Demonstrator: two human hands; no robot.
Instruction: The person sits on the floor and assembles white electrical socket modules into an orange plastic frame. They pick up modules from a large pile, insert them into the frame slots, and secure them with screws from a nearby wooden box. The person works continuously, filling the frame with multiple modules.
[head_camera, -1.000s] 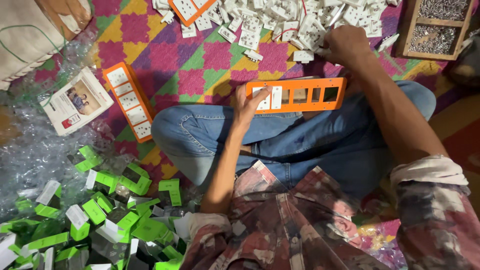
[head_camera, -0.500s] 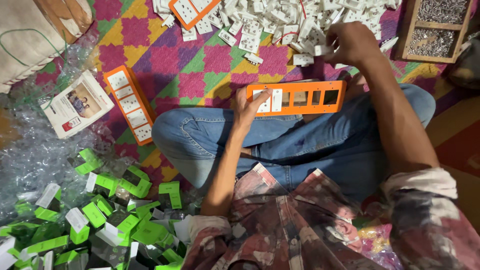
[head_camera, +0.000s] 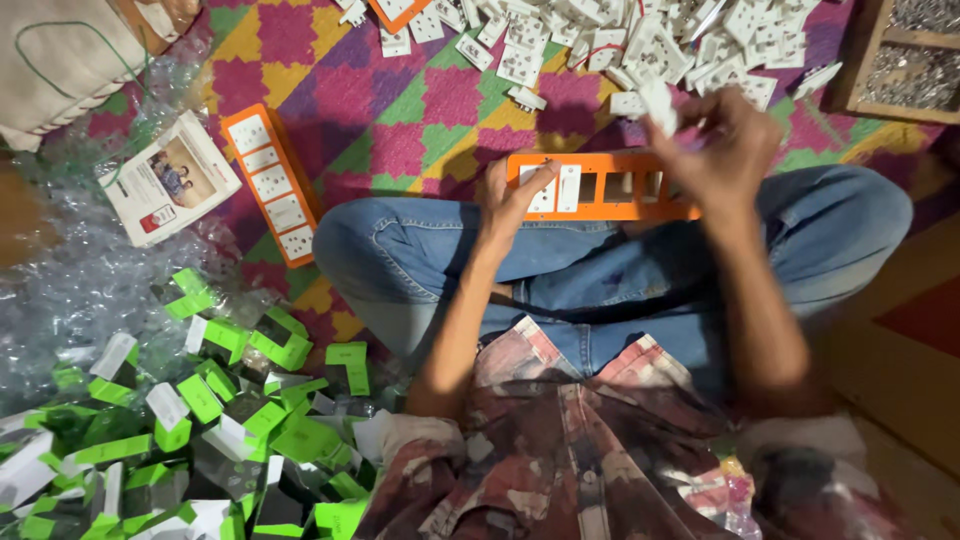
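An orange plastic frame (head_camera: 610, 163) with several rectangular slots rests across my crossed legs in blue jeans (head_camera: 620, 270). Two white switch modules sit in its left slots. My left hand (head_camera: 512, 195) grips the frame's left end, thumb on a fitted module. My right hand (head_camera: 715, 145) hovers just above the frame's right end, fingers closed on a small white switch module (head_camera: 660, 103). A heap of loose white modules (head_camera: 640, 45) lies on the mat beyond the frame.
A filled orange frame (head_camera: 272, 183) lies on the colourful checked mat at left, beside a printed leaflet (head_camera: 170, 180). Another orange frame (head_camera: 398, 10) lies at top. Green-and-white cartons (head_camera: 220, 420) and bubble wrap (head_camera: 90, 280) pile at lower left. A wooden tray of screws (head_camera: 915, 55) stands top right.
My right hand has left the pile of modules and come back toward the frame's right end with one white module in its fingers. My left hand stayed on the frame.
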